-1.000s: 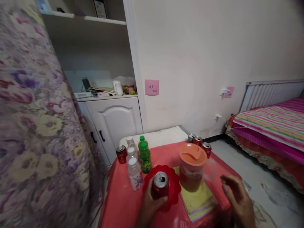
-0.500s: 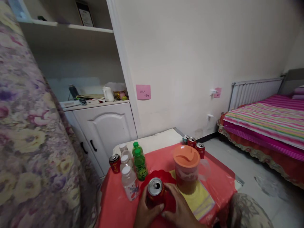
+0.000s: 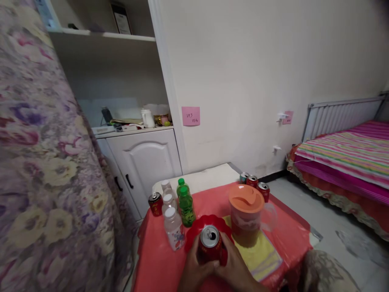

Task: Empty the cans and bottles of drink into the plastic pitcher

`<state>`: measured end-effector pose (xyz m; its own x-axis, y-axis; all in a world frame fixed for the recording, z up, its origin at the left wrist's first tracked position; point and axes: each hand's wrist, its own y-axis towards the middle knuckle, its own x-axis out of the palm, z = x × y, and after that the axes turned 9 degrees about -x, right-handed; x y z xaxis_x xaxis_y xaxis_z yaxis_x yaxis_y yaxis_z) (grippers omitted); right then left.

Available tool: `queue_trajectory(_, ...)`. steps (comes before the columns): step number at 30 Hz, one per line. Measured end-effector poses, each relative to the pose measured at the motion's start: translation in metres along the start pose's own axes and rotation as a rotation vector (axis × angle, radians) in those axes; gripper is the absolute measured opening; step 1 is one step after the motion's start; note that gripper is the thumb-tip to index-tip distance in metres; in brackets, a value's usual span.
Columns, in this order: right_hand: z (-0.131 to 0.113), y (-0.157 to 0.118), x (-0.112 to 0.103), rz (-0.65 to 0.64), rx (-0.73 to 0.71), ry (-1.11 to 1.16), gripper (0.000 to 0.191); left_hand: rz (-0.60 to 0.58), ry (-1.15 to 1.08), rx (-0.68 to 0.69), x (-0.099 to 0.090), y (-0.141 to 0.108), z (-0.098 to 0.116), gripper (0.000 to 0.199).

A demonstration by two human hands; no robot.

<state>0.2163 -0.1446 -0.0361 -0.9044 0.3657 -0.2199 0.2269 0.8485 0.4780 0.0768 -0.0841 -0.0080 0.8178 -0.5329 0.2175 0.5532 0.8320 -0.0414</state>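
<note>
An opened red drink can (image 3: 210,243) stands upright between my two hands, low in the view. My left hand (image 3: 194,265) wraps its left side and my right hand (image 3: 232,259) its right side, with the thumbs meeting in front. Beneath and behind the can is a red scalloped plate (image 3: 194,235); whether the can rests on it is hidden. To the right, a clear pitcher with an orange lid (image 3: 246,198) stands on a yellow cloth (image 3: 264,259). Left of the plate are clear bottles with white caps (image 3: 174,231) and two green bottles (image 3: 187,209).
Another red can (image 3: 155,205) stands at the table's left edge. Several cans (image 3: 263,190) are grouped behind the pitcher. A red cloth (image 3: 154,259) covers the table. Beyond are a white cabinet (image 3: 148,162), a floral curtain (image 3: 45,162) and a bed (image 3: 349,154).
The view has turned slightly left, so everything sits further right. My hands still hold the can, and their thumbs are now closer together in front of it.
</note>
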Motion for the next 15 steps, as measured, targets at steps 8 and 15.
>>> queue_trajectory(8, -0.022, -0.008, -0.02, 0.004, 0.021, 0.09, 0.09, -0.103, 0.068, -0.012, -0.01, 0.002, 0.011, 0.082)
queue_trajectory(15, 0.006, -0.054, -0.051, -0.018, 0.096, 0.1, 0.092, 0.091, 0.088, -0.036, -0.007, -0.002, 0.032, 0.059)
